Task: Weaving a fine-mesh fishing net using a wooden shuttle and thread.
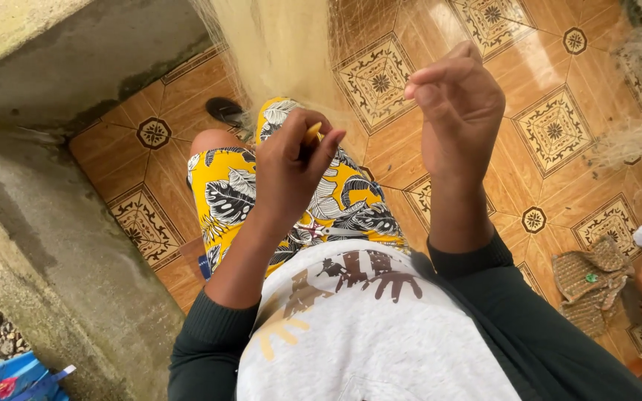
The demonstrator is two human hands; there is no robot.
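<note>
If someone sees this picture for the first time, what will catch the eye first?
In the middle, the left hand pinches a small yellow netting tool, and the raised right hand pinches fine thread. Below them lie bright yellow leaf-patterned shorts. A pale, fine fishing net hangs at the top, over the orange patterned floor tiles.

Under you is a tiled floor (559, 186), orange-brown, with dark square ornaments on cream ground. On it lies a dark sandal (224, 110) near your knee, and a woven brown mat (585, 286) at your right side. Pale fine netting (640, 141) spreads over the tiles at the right edge. A grey concrete step (53, 252) borders the floor on your left.
</note>
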